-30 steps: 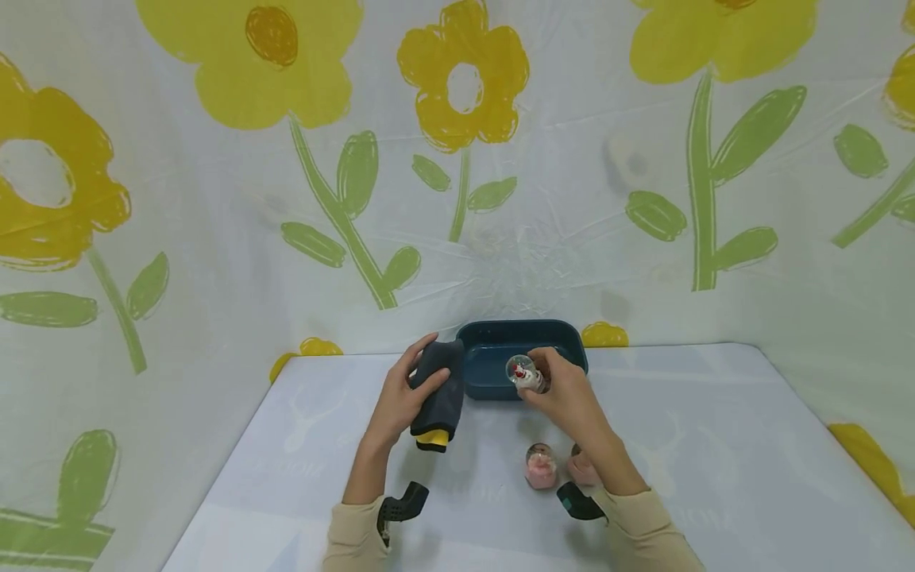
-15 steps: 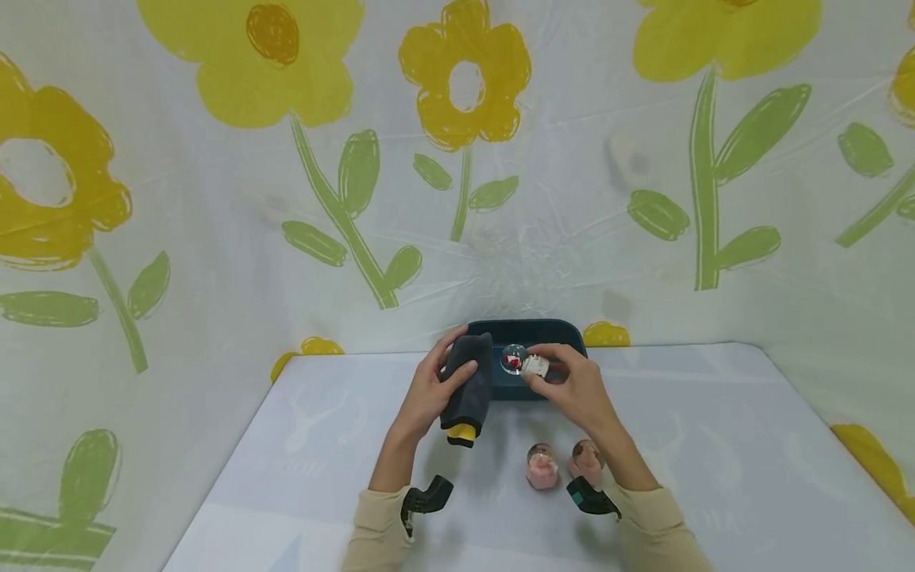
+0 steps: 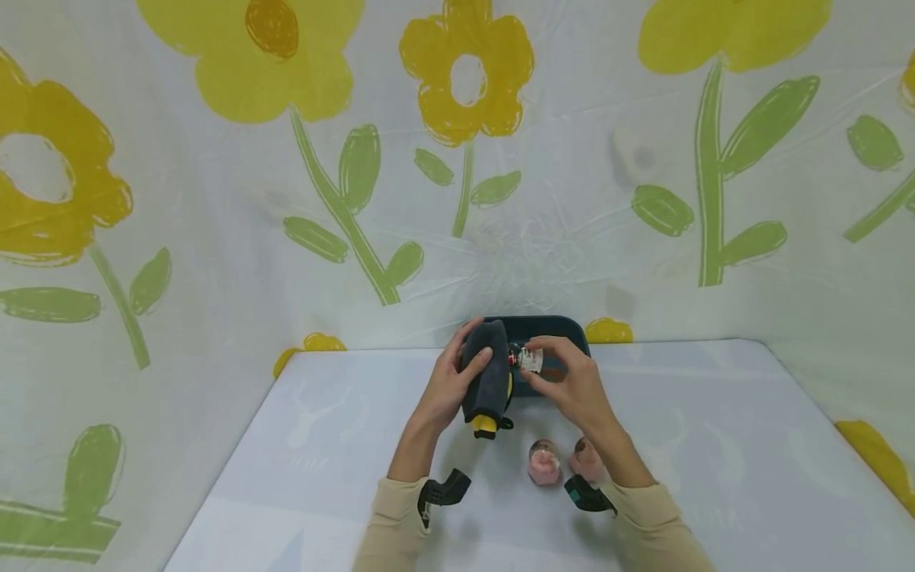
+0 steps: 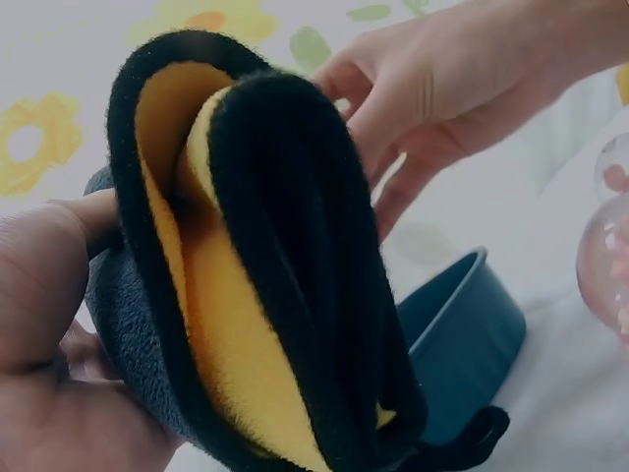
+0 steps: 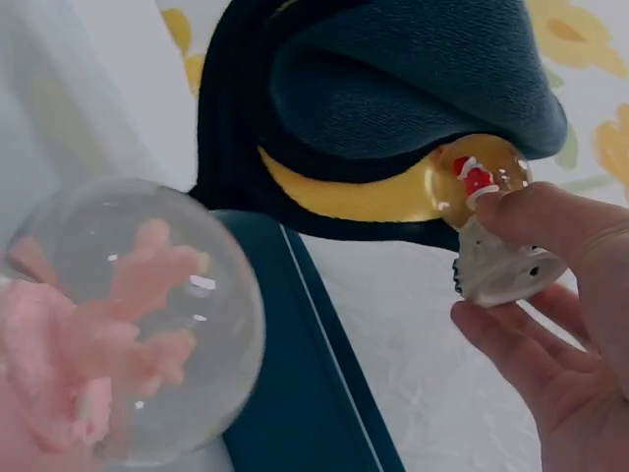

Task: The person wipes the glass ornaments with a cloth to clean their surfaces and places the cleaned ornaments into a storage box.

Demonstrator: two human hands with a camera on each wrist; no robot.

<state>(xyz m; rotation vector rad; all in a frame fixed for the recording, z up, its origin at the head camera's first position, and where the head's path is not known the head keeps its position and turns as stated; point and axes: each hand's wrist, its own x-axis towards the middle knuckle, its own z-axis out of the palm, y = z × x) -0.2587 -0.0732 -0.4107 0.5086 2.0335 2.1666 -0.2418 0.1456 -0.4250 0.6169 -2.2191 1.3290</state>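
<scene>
left hand [image 3: 448, 383] held the folded cloth [image 3: 489, 381], right hand [image 3: 574, 376] pinched the snow globe [image 3: 530, 360] near its base [image 5: 499, 267], likely so its dome [image 5: 452, 185] faced the yellow lining [image 5: 344, 199].

Head view forward-down, farther back; wrist views close, sharing cloth [image 5: 423, 79].

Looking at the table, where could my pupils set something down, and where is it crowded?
Two patches of table look bare: from the left hand to the left edge, and from the right hand to the right edge. The middle is crowded: the hands hold a cloth and a white globe at the basin, with two pink globes nearer the person.
</scene>
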